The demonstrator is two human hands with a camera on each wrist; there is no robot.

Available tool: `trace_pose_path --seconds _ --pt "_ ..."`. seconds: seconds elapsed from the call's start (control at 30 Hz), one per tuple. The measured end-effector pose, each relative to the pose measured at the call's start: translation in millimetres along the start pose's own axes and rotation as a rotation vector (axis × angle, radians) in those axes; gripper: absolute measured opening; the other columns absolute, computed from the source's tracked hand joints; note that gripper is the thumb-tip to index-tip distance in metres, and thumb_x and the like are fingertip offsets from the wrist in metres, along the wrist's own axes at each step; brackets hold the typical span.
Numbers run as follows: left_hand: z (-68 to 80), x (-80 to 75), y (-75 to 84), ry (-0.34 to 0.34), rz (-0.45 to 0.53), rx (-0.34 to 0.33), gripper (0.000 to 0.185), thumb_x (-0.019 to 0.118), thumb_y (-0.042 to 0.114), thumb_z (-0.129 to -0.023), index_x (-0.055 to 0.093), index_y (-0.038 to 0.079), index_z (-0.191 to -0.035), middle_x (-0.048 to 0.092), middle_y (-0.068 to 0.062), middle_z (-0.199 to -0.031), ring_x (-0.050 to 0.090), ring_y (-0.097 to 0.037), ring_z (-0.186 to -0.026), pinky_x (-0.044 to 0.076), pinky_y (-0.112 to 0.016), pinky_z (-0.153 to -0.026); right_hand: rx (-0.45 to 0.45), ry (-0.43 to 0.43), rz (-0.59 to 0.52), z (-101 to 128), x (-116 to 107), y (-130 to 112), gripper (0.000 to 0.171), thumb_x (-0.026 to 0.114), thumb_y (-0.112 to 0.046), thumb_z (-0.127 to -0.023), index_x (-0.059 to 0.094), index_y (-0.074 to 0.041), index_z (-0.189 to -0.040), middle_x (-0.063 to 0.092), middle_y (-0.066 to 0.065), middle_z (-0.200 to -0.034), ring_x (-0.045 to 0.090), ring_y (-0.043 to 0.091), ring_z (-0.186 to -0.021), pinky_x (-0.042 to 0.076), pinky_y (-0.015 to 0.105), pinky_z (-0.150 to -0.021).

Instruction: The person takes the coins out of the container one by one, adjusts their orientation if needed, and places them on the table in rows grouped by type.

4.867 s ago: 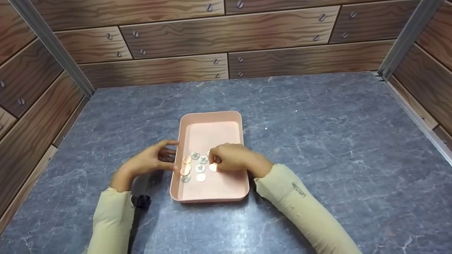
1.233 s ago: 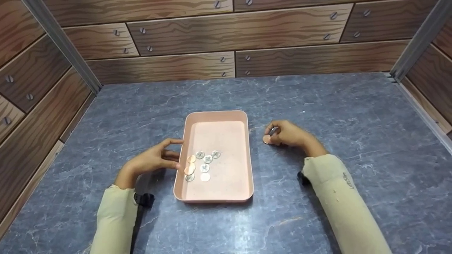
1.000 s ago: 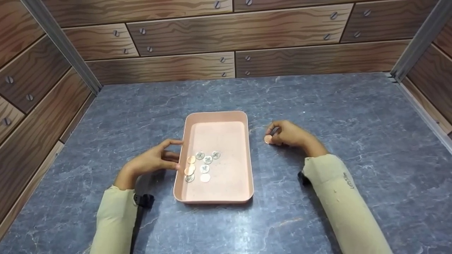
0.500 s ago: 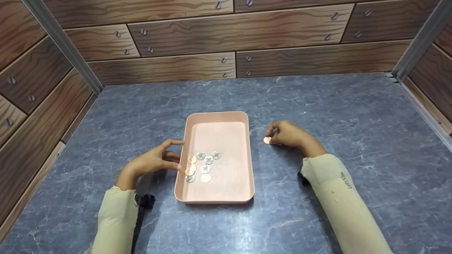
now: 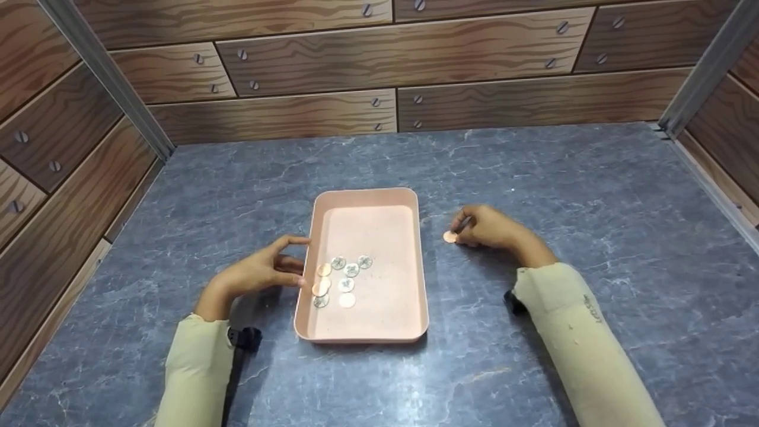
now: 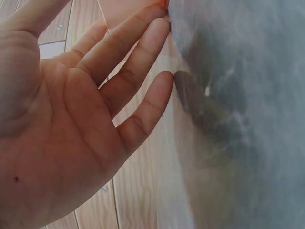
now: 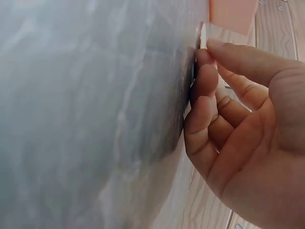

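A shallow pink tray (image 5: pixel 370 231) stands on the table with several coins in its left half. Some are copper-coloured, like the coin (image 5: pixel 324 270) by the left wall; others are silvery, like the coin (image 5: pixel 346 285) near the middle. My left hand (image 5: pixel 252 274) touches the tray's left wall with its fingertips and thumb, fingers spread. To the right of the tray, my right hand (image 5: pixel 489 228) pinches the edge of a copper-coloured coin (image 5: pixel 449 237) low at the tabletop. In the right wrist view that coin (image 7: pixel 199 36) shows edge-on at the thumb and index fingertips.
The table (image 5: pixel 557 178) has a grey-blue marbled top. Wood-patterned panels (image 5: pixel 308 68) close it in at the back and both sides, with grey metal posts (image 5: pixel 702 65) in the corners. A black wrist camera (image 5: pixel 245 338) sits at the left cuff.
The right hand has gone from inside the tray to the table on its right with a copper-coloured coin. Lately it has shifted slightly rightward, and more of the coin shows. The left hand stays at the tray.
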State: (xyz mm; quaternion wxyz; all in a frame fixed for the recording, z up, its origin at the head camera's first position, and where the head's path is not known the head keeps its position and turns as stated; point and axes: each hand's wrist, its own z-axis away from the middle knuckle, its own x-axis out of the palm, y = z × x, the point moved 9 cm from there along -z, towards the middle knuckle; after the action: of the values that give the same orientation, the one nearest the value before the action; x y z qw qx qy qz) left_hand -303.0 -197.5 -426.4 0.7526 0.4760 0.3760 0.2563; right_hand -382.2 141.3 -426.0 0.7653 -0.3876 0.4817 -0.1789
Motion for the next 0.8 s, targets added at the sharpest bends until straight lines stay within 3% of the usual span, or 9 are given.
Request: trace_pose_path --seconds 0.37,0.63,0.8 --pt "-0.6 0.9 0.2 -0.019 -0.031 0.025 0.079 0.072 0.018 -0.087 0.023 0.005 -0.148 0.053 -0.031 -0.134 0.050 -0.041 -0.128 0.047 -0.038 -0.102 -0.046 -0.009 0.023 16.0 -10.4 -13.5 0.029 0.063 -0.007 -0.087 0.059 0.005 -0.113 0.064 0.009 -0.081 0.055 0.015 -0.065 0.044 0.029 -0.056" --pt "-0.6 2.4 -0.7 -0.035 -0.026 0.029 0.080 0.072 0.017 -0.087 0.022 0.005 -0.148 0.054 -0.031 -0.133 0.051 -0.040 -0.127 0.048 -0.033 -0.099 -0.120 -0.001 0.069 19.6 -9.1 -38.6 0.029 0.064 -0.008 -0.088 0.061 0.006 -0.113 0.067 0.014 -0.092 0.059 0.014 -0.077 0.047 0.024 -0.068" --pt "-0.8 2.1 0.5 -0.034 -0.033 0.027 0.081 0.073 0.018 -0.086 0.022 0.006 -0.148 0.054 -0.031 -0.132 0.052 -0.040 -0.126 0.048 -0.037 -0.101 -0.134 -0.026 0.055 21.9 -4.8 -54.6 0.029 0.060 -0.007 -0.089 0.059 0.005 -0.116 0.068 0.018 -0.099 0.065 0.022 -0.085 0.052 0.034 -0.077"
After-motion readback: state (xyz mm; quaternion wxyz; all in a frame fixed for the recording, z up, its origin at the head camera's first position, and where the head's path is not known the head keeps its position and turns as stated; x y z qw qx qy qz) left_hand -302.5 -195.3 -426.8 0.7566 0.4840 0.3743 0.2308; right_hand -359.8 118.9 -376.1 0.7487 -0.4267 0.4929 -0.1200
